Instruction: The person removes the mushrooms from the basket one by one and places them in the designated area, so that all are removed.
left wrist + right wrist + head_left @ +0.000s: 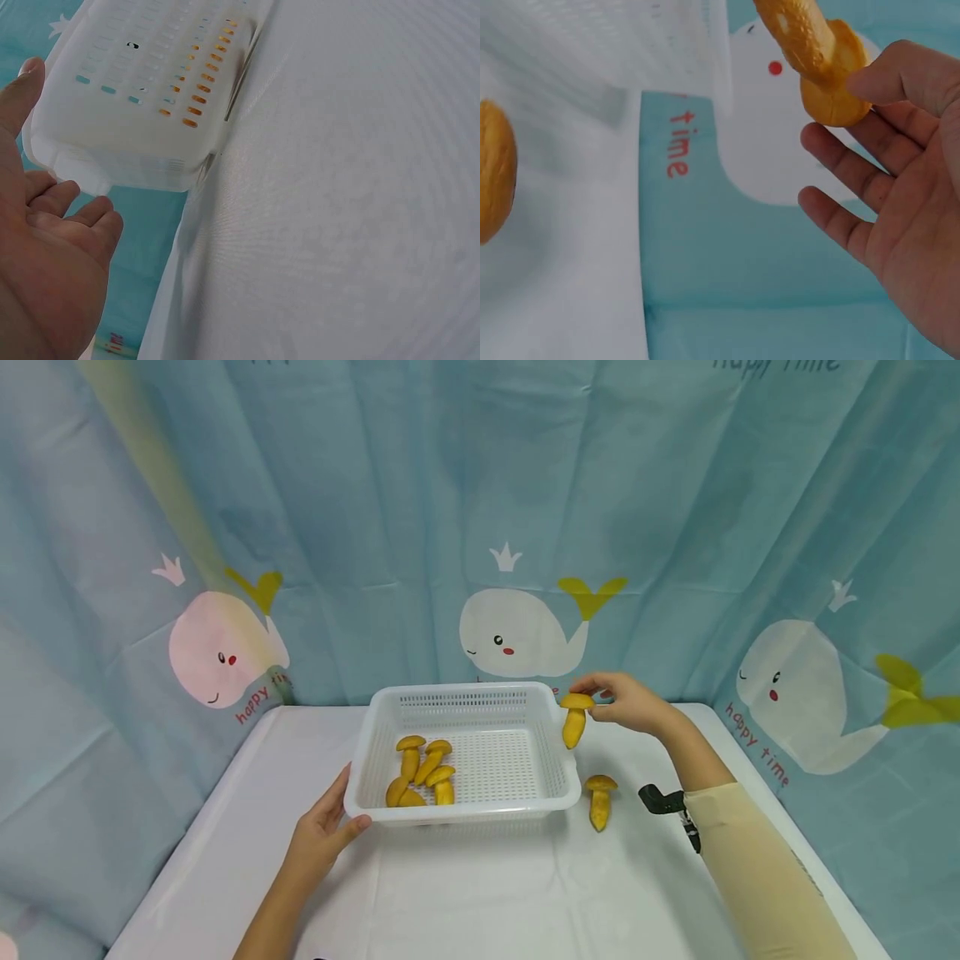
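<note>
A white plastic basket [480,814] with slotted walls stands on the table, several yellow-brown mushrooms [410,758] lying in its left part. At its front left corner my left hand [318,835] holds the rim, thumb on the front side and fingers along the left side; the left wrist view shows these fingers [56,195] bent against the rim. Beside the basket's right rim, my right hand [626,700] pinches a mushroom [574,727] by its cap between thumb and fingers, stem hanging down. The lower fingers [847,169] stand away from it. Another mushroom [600,802] lies on the table right of the basket.
A white cloth covers the table [465,893]. Blue curtains [420,527] printed with whales hang behind and at both sides, close to the table's edges. A black strap-like piece [663,802] sticks out at the right sleeve [757,868].
</note>
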{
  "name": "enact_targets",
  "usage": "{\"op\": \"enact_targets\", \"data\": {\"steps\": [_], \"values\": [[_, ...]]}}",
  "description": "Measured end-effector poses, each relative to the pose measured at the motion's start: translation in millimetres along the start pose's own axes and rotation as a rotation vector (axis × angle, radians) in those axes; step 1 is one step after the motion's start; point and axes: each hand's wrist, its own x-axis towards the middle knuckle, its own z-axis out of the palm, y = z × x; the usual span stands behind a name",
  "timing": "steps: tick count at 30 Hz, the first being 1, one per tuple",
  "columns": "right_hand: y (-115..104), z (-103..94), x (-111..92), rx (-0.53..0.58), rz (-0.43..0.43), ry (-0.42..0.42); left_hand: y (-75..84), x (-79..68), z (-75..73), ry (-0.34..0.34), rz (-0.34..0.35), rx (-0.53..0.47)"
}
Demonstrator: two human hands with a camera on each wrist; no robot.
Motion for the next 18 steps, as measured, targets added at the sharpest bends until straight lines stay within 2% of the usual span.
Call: {"op": "enact_targets", "data": {"steps": [8, 18], "values": [[26.6, -2.3, -5.5, 0.013, 0.045, 0.003, -1.2, 0.9, -0.1, -0.014, 0.023, -0.021], [52.9, 0.7, -2.9, 0.024, 0.085, 0.037, -0.8, 1.1, -0.5, -0.005, -0.001, 0.004]]}}
